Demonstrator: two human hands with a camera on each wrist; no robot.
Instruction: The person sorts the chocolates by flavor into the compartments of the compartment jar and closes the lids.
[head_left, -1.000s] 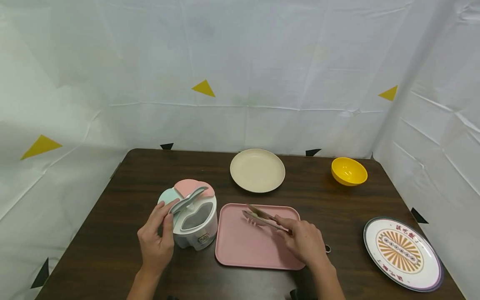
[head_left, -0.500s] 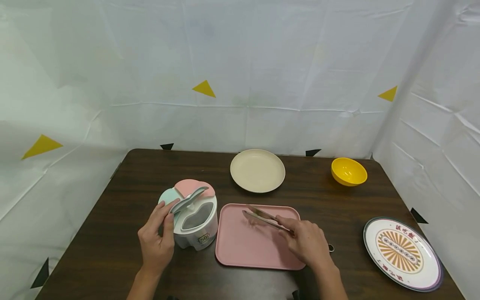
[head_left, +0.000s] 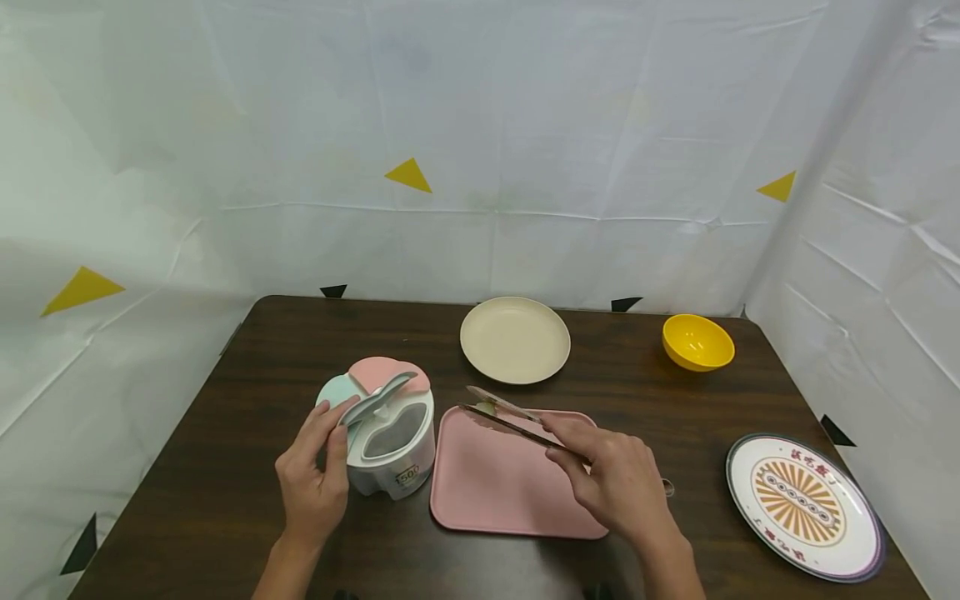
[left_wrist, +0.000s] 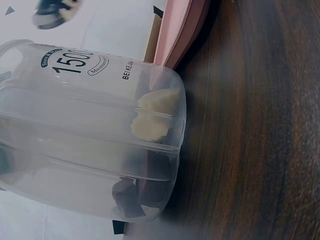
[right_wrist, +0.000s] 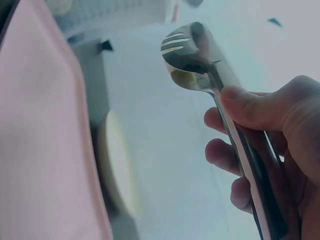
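Note:
My left hand [head_left: 311, 475] pinches the raised grey lid [head_left: 378, 400] of a divided storage container [head_left: 408, 475] between thumb and fingers. Below that lid one compartment lies uncovered; the pink and mint lids beside it are down. Through the clear wall in the left wrist view, pale chunks [left_wrist: 155, 117] and dark pieces [left_wrist: 127, 197] show at the bottom. My right hand [head_left: 618, 475] grips metal tongs [head_left: 525, 427] over the pink tray [head_left: 517, 492]. A small pale-greenish piece [head_left: 487, 407] sits between the tong tips; its kind is unclear. The tips point toward the container.
A cream plate [head_left: 515, 342] lies behind the tray. At the back right stands a yellow bowl [head_left: 697, 343], and a patterned oval plate [head_left: 806, 508] lies near the right edge. White sheeting [head_left: 525, 125] walls the dark wooden table [head_left: 225, 450] at the back and sides.
The tongs have lifted off the tray and shifted left toward the container, with the pale piece between their tips. My left hand and the raised lid have stayed in place.

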